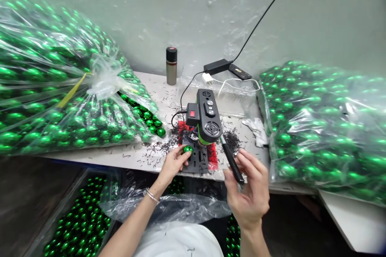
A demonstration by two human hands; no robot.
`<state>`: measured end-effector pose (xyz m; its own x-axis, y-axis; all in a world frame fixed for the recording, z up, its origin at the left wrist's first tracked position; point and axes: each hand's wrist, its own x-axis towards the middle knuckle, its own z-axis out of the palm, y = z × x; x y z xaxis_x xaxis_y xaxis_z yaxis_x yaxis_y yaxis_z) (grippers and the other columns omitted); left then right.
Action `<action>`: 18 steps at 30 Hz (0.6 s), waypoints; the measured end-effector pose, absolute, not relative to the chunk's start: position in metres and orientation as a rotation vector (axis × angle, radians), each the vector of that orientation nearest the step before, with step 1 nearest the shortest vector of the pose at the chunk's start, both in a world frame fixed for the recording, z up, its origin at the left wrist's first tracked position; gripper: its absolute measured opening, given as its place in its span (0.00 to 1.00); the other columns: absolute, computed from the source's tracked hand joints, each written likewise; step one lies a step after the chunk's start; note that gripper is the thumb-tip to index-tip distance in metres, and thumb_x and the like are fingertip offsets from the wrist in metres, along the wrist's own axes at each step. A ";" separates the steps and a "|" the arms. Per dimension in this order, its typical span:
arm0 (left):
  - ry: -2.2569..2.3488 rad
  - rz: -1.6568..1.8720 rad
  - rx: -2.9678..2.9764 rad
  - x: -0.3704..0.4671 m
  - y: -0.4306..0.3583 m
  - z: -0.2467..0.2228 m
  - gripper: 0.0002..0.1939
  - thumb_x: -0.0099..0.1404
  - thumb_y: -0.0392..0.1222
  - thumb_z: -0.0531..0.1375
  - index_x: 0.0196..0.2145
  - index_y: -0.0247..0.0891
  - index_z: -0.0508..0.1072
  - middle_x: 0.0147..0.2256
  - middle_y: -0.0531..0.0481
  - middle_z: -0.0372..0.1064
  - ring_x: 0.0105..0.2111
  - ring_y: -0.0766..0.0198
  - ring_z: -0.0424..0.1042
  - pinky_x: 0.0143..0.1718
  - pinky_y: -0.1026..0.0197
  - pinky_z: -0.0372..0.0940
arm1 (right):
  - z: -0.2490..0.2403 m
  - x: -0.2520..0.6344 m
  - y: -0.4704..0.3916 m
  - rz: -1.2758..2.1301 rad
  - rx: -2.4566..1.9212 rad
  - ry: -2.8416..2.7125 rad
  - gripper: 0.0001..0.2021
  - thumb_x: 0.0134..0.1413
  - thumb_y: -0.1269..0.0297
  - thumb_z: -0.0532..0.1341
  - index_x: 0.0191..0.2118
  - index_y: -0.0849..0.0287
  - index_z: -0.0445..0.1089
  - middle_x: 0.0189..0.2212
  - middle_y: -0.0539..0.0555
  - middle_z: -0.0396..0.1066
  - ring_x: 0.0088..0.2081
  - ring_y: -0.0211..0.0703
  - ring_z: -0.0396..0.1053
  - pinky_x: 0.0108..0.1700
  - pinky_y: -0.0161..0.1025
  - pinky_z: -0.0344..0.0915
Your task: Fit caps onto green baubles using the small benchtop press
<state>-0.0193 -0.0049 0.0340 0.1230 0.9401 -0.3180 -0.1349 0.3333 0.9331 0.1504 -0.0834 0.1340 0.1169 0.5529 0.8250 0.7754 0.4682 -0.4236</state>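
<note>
A shiny green ball (188, 149) is pinched between the thumb and fingers of my left hand (175, 161), just over the slotted black base plate (194, 164). Above that plate stands a small black press-like machine (208, 114) with a red switch and round vents. Its black lever handle (232, 161) slants down toward me. My right hand (249, 186) curves loosely about the end of this handle, thumb on one side and fingers on the other, spread apart and not closed on it. Whether the fingertips touch the handle is hard to tell.
Large clear bags of green balls stand left (54, 100) and right (325, 128). An open bag of balls (81, 217) lies below the table edge. Black shreds litter the table (126, 160). Behind are a bottle (171, 68), a power adapter (217, 66) and cables.
</note>
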 end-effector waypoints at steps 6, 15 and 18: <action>1.404 0.914 1.605 -0.009 -0.003 0.034 0.21 0.61 0.48 0.64 0.50 0.39 0.77 0.21 0.56 0.69 0.23 0.63 0.68 0.29 0.62 0.63 | 0.130 0.149 -0.086 -0.273 -1.229 -1.571 0.27 0.55 0.74 0.65 0.60 0.56 0.65 0.49 0.60 0.73 0.52 0.48 0.73 0.42 0.40 0.78; 1.314 0.982 2.097 -0.020 -0.008 0.029 0.16 0.66 0.47 0.62 0.49 0.40 0.75 0.38 0.46 0.78 0.31 0.59 0.74 0.38 0.58 0.68 | 0.142 0.150 -0.068 -0.244 -1.090 -1.659 0.14 0.59 0.68 0.61 0.51 0.58 0.70 0.44 0.59 0.75 0.46 0.47 0.75 0.45 0.45 0.75; 1.306 1.034 2.129 -0.023 -0.010 0.025 0.14 0.68 0.46 0.60 0.49 0.41 0.74 0.41 0.45 0.78 0.36 0.58 0.75 0.41 0.56 0.68 | 0.147 0.147 -0.056 -0.169 -1.034 -1.715 0.08 0.59 0.73 0.58 0.43 0.58 0.71 0.36 0.55 0.77 0.39 0.42 0.76 0.40 0.42 0.74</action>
<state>-0.0231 -0.0099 0.0253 0.2763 0.8874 0.3692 0.5628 -0.4607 0.6863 0.1465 -0.0556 0.1470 -0.0477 0.5495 0.8341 0.7020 0.6125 -0.3634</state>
